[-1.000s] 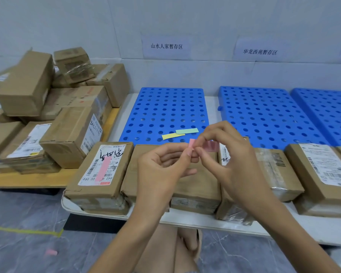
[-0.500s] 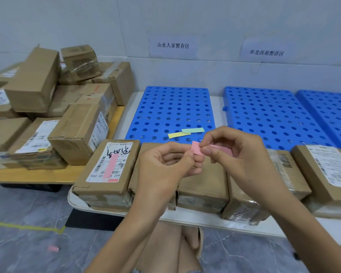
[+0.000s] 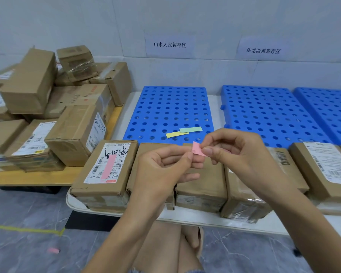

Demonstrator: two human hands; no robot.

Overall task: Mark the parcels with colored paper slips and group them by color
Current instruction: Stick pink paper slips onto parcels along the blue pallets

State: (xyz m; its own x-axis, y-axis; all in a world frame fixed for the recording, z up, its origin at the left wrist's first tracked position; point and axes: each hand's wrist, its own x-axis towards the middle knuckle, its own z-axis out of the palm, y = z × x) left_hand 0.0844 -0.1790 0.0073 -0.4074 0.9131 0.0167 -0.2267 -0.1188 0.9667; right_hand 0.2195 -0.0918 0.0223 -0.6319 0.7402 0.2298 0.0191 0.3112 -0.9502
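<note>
Pink slip (image 3: pixel 197 149): pinched between left hand (image 3: pixel 161 170) and right hand (image 3: pixel 242 156), thumb to forefinger, above bare parcel (image 3: pixel 207 180) at table (image 3: pixel 185 218) front edge; probably readying it for sticking.
Marked parcel (image 3: pixel 95 168): front-left corner, already bearing pink.
Yellow slip (image 3: pixel 176 134), green slip (image 3: pixel 191 129): spares, at pallet (image 3: pixel 165 107) front edge.

A row of parcels (image 3: pixel 205 186) lines the worktop's (image 3: pixel 195 217) front edge, side by side and touching, so any reach to the back must pass over them. Behind them the left blue pallet (image 3: pixel 169 107) lies open, apart from a yellow slip (image 3: pixel 176 134) and a green slip (image 3: pixel 191 129) at its near edge. The middle blue pallet (image 3: pixel 264 111) is open too. Stacked boxes (image 3: pixel 47 107) wall off the left side.
</note>
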